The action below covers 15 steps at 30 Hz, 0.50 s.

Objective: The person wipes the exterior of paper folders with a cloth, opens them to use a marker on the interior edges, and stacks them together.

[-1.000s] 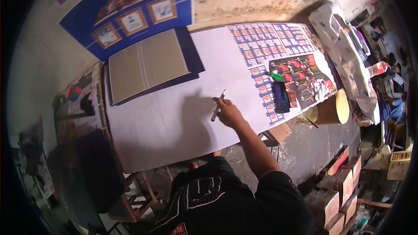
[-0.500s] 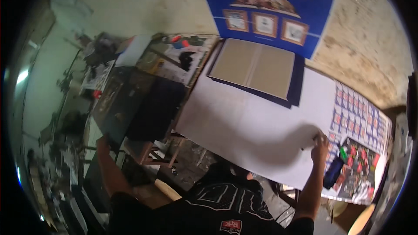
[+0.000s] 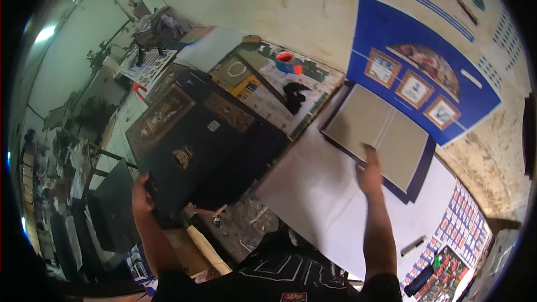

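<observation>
At the left, my left hand point(image 3: 142, 194) pinches the near left edge of a large black cover sheet point(image 3: 210, 145). The sheet bears gold printing, a framed picture and a small pale square. My right hand point(image 3: 370, 174) reaches over the white work surface point(image 3: 313, 196), its fingers stretched out and nothing visible in them. It is at the near edge of two grey boards point(image 3: 386, 128) lying side by side on a dark blue cover; whether it touches them I cannot tell. A pen point(image 3: 413, 246) lies loose on the white surface, right of my right forearm.
Beyond the black sheet, a worn side table point(image 3: 319, 86) holds a tape roll point(image 3: 286, 61) and a black scrap point(image 3: 295, 96). A blue poster point(image 3: 417, 72) leans on the wall. A dark pouch point(image 3: 419, 281) lies at the near right. Clutter fills the left side.
My view has turned left. My right hand has left the pen's spot at the right and moved to the grey boards. The black sheet's printed face now shows more fully by my left hand.
</observation>
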Available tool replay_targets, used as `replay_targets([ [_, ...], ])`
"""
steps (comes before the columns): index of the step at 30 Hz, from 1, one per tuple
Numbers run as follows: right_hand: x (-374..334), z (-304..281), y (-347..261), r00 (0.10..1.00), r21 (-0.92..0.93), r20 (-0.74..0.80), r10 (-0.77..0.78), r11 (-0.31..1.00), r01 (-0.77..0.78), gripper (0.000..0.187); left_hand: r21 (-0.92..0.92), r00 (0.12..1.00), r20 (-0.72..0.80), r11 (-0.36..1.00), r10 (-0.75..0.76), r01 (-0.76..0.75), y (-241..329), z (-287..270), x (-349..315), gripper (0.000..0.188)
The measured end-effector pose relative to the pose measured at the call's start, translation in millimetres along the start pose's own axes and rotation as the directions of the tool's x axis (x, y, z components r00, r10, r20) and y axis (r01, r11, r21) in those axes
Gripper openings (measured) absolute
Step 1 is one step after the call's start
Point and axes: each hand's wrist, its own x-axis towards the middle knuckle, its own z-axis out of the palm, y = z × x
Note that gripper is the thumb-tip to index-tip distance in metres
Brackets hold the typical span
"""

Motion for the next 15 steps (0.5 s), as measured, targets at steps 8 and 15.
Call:
replay_targets([
  [8, 200.9, 220.8, -41.5, 0.901, -0.392, 0.32, -0.292, 0.825, 0.407, 0.051, -0.063, 0.996, -0.085, 0.997, 0.041, -0.046, -3.1, 65.4, -23.2, 0.037],
  [15, 201.0, 222.8, -22.2, 0.992, 0.102, -0.129, -0.005, 0.995, 0.018, 0.029, -0.192, 0.989, 0.042, 0.973, 0.139, -0.128, 16.5, 74.1, -25.4, 0.046],
])
